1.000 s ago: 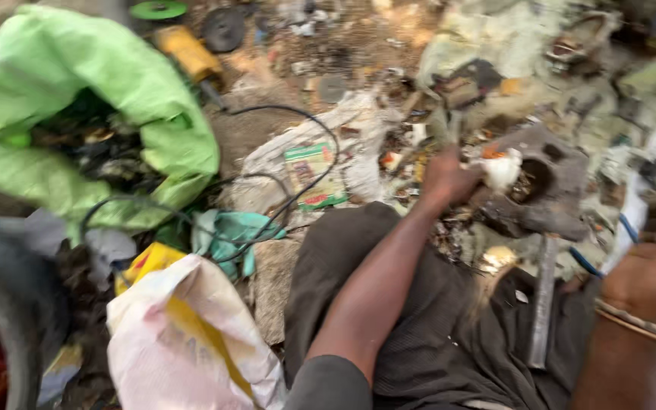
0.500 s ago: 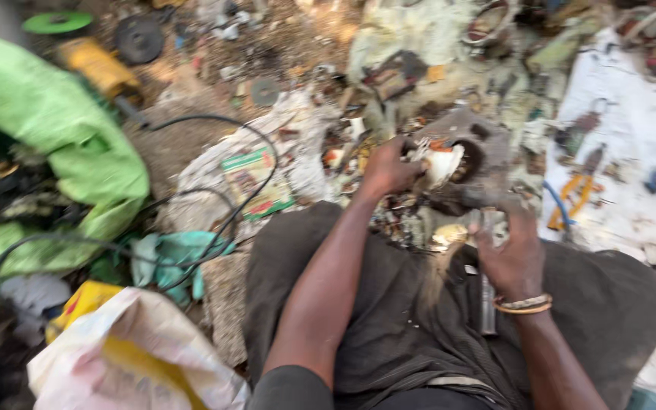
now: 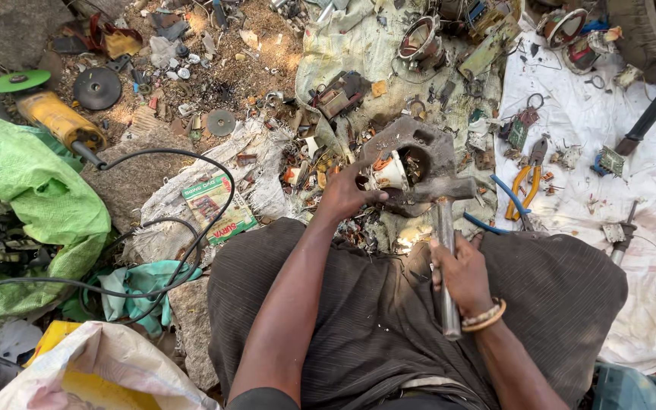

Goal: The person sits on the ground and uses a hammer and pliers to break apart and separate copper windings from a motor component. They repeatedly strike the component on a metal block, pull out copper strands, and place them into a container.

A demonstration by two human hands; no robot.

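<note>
- One white motor part sits on one grey metal block, beyond the knees.
- Left hand pinches that part.
- Right hand is clamped round one hammer, head on block.
- One pair of orange pliers lies right; one yellow grinder far left.

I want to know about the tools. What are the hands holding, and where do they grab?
The right hand grips the hammer low on its metal handle. The left hand steadies the white part on the grey block.

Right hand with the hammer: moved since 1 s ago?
Yes. The right hand has come into view over the lap, gripping the hammer, whose head now sits against the grey metal block.
</note>
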